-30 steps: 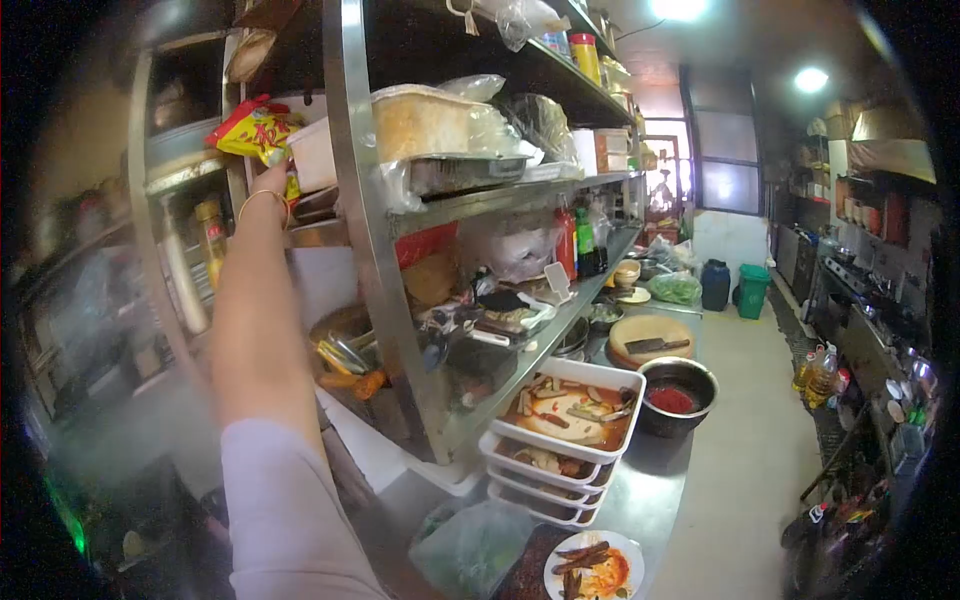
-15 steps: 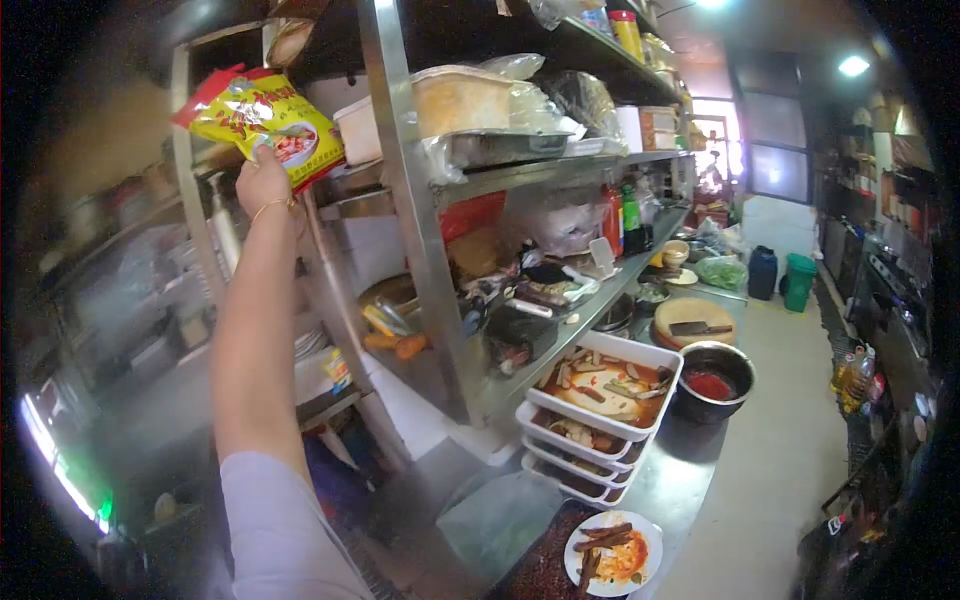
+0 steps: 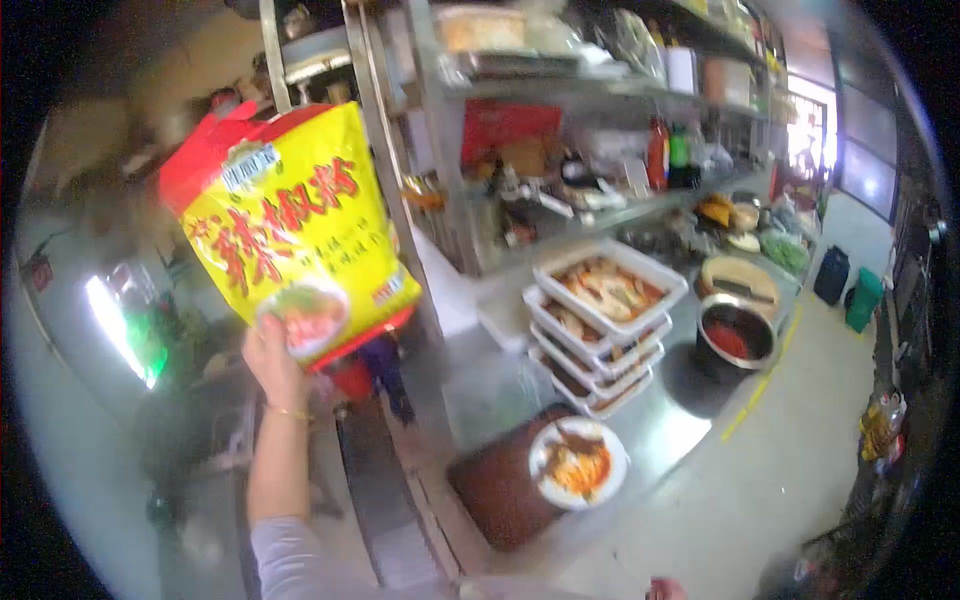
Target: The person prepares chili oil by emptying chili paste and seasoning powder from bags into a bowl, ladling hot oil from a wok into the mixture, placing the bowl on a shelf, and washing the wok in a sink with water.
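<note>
My left hand (image 3: 275,352) grips the lower edge of a yellow and red bag of chili powder (image 3: 300,225), with the thumb on its printed front. The bag is held up at the left, its label facing me. At the bottom edge a small blurred part of my right hand (image 3: 665,589) shows; its fingers cannot be made out. Nearest to it on the metal counter is a white plate (image 3: 541,450) of food with orange-red sauce, resting on a dark brown board or tray (image 3: 500,505).
Stacked white trays (image 3: 610,320) of food in brown-red sauce stand on the counter. Behind them are a dark pot (image 3: 735,335) with red contents and a round chopping board (image 3: 738,275). Metal shelves (image 3: 470,215) with bottles run along the back; floor lies at the right.
My left hand has brought the bag from beside the upper shelf down and nearer to me, turning its front to view. The camera view has shifted, and part of my right hand now shows.
</note>
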### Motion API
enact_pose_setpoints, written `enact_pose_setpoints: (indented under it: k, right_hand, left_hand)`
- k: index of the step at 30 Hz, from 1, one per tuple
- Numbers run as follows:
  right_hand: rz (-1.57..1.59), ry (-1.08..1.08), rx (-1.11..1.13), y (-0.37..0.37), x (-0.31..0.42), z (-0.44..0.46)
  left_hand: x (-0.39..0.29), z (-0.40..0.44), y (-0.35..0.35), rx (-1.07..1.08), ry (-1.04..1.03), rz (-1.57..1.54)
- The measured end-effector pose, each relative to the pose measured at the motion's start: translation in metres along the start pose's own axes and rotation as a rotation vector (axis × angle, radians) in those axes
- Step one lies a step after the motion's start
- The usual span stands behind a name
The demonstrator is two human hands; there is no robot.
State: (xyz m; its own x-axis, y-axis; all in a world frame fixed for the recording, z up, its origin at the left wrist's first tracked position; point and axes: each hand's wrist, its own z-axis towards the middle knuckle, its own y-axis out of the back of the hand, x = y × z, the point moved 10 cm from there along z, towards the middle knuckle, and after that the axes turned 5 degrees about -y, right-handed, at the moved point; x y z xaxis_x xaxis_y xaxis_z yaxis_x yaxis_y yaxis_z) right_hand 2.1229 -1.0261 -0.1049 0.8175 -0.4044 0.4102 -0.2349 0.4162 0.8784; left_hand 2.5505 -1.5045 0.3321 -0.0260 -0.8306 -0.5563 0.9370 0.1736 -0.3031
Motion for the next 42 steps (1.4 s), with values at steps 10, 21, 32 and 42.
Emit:
enact_pose_setpoints:
  k: [10, 21, 32, 42]
  right_hand:
    - [1.084, 0.139, 0.04, 0.204, 0.037, 0.119]
    - [1.06, -0.188, 0.123, 0.164, -0.12, 0.13]
    - [1.217, 0.015, 0.38, 0.085, -0.194, 0.315]
    - [2.117, -0.431, 0.717, 0.066, -0.196, 0.418]
  left_hand:
    - [-0.105, -0.436, -0.125, 0.598, 0.422, -0.201]
    - [-0.105, -0.595, -0.28, 1.19, 0.881, -0.456]
    - [-0.015, -0.551, -0.483, 1.124, 0.729, -0.031]
    - [0.061, -0.508, -0.596, 1.18, 1.125, 0.461]
